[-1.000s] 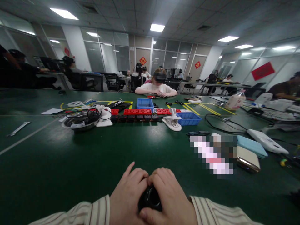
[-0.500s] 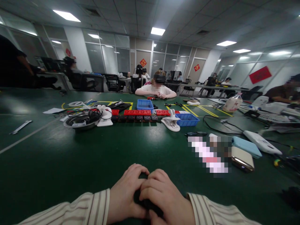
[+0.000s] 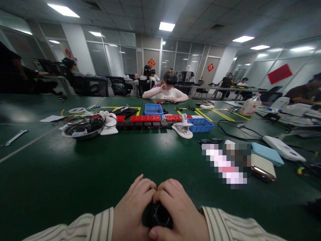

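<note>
At the near edge of the green table, my left hand and my right hand are cupped together. Between them is a black rounded object with a shiny, ring-like end facing up. Its kind cannot be made out, since fingers and palms cover most of it. My left hand wraps its left side; the right fingers curl over its far and right sides, with the right thumb along the near side. The fingertips of both hands meet at the far side. Striped cuffs cover both wrists.
Red blocks and black blocks form rows across the table, near blue bins and white clip stands. A metal bowl and wrench lie left; cases and cables right. Someone sits opposite.
My hands have shifted around the black object, and its shiny ring-like end now shows between them. The person opposite has raised a hand to their face. My view has shifted slightly.
</note>
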Action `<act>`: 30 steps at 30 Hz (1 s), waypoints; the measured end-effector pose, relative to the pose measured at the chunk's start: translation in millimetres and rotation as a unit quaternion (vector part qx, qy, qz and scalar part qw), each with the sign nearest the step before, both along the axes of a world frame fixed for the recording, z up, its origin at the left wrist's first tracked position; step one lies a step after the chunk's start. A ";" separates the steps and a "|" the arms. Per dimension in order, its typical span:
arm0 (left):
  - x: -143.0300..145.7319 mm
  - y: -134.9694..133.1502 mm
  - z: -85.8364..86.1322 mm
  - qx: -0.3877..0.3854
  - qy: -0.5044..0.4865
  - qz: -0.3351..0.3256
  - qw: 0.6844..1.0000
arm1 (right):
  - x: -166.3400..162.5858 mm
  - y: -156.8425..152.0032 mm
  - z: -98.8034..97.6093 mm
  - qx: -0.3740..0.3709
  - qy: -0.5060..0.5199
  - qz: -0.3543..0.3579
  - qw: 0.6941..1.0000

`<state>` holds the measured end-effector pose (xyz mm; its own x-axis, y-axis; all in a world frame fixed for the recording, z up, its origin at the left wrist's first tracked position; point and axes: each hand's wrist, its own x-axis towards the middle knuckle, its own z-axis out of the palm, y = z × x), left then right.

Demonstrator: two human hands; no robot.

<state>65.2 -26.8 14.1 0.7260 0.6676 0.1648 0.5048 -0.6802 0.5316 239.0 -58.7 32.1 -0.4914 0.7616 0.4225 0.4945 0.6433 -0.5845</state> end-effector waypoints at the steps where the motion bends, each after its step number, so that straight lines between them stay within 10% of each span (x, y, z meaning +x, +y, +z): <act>1: 0.9 -0.2 2.2 -0.009 0.008 0.001 1.000 | -0.5 0.5 -0.7 -0.005 -0.013 0.000 1.000; 16: 0.2 -3.3 10.7 -0.016 0.016 -0.020 1.000 | -0.6 -1.2 6.9 0.065 -0.041 0.120 0.990; 30: 3.6 -3.2 0.4 0.031 0.037 -0.005 0.999 | -2.5 -4.2 -3.2 0.038 0.001 -0.033 0.999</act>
<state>68.8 -29.9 14.6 0.7446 0.6502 0.1509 0.5344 -0.7162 0.4489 236.5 -62.9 29.0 -0.4404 0.7580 0.4811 0.5365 0.6518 -0.5360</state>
